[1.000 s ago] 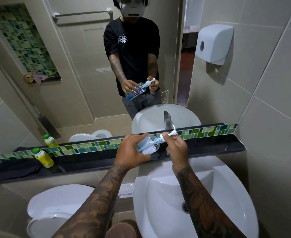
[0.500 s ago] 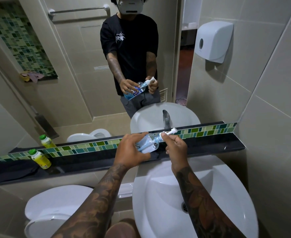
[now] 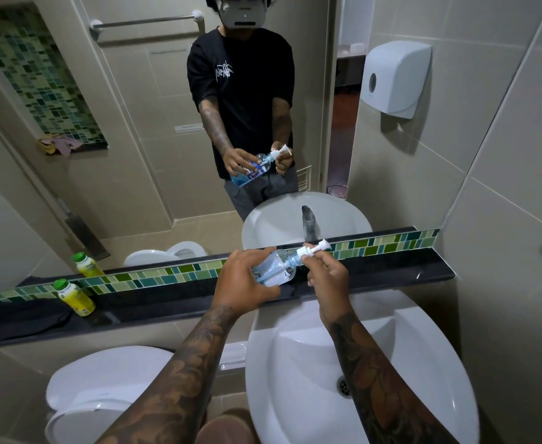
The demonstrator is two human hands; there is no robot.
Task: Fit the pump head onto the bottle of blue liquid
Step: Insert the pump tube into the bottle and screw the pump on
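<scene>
Right above the white sink (image 3: 407, 363), the person holds a clear bottle (image 3: 277, 267) tilted with its neck up and to the right. The left hand (image 3: 242, 283) is wrapped around the bottle's body, fingers closed on it, and the right hand (image 3: 325, 272) pinches the white pump head (image 3: 311, 249) at its collar, where it meets the bottle's neck. The pump's thin tube runs down inside the bottle, and the blue liquid pools at the low end, plainest in the mirror's reflection. The bottle carries a blue and white label whose writing is too small to read. On the dark ledge (image 3: 391, 274) beneath the mirror, well to the left, stands a yellow bottle with a green cap (image 3: 74, 298); its print cannot be made out. A white paper dispenser (image 3: 394, 78) hangs on the tiled wall at right, and a white toilet (image 3: 103, 389) sits left of the sink.
</scene>
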